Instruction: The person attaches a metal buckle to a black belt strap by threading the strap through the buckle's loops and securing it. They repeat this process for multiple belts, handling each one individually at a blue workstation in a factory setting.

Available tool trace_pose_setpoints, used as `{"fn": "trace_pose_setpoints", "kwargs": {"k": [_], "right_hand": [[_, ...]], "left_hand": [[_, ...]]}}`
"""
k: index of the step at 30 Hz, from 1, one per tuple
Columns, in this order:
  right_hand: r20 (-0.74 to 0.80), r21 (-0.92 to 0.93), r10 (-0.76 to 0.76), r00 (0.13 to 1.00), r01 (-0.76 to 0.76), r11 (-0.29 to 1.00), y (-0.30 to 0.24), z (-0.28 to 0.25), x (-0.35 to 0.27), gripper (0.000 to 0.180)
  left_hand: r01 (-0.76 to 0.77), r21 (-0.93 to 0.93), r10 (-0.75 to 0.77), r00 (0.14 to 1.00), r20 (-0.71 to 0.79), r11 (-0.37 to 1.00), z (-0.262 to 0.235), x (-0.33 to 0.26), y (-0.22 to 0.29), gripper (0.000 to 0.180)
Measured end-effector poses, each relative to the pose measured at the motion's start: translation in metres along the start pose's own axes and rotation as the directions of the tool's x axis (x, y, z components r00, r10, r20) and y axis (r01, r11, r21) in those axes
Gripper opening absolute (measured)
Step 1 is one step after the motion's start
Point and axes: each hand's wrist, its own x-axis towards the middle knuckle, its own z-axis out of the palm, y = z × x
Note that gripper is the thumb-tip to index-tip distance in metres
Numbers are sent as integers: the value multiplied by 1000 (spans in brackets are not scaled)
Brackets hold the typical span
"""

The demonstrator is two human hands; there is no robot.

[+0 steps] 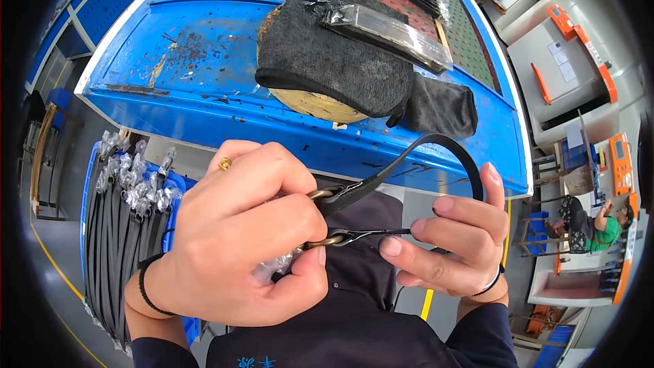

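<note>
Brass buckle (325, 217) clamped in our left hand (238, 232) — right hand (453, 238) pinches the belt (409, 157), mid-fitting; next needs steady threading.

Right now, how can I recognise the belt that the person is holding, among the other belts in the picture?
Start at the blue workbench. In front of its near edge, the left hand grips a brass buckle while the right hand bends the black belt into a loop. The hanging belts at the left are straight and plastic-wrapped.

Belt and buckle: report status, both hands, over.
Left hand shut on brass buckle. Right hand pinching black belt strap, looped above the fingers. Blue workbench just ahead, nothing blocking.
</note>
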Motion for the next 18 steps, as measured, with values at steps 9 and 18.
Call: {"fn": "trace_pose_setpoints", "kwargs": {"k": [9, 18], "right_hand": [[-380, 258, 119, 917, -18, 966, 15, 6, -16, 23], [-171, -41, 605, 778, -619, 784, 102, 41, -56, 33]], "left_hand": [[-12, 18, 13, 1000, -16, 1000, 1, -2, -5, 15], [-154, 203, 168, 984, -56, 967, 1, -10, -9, 19]]}}
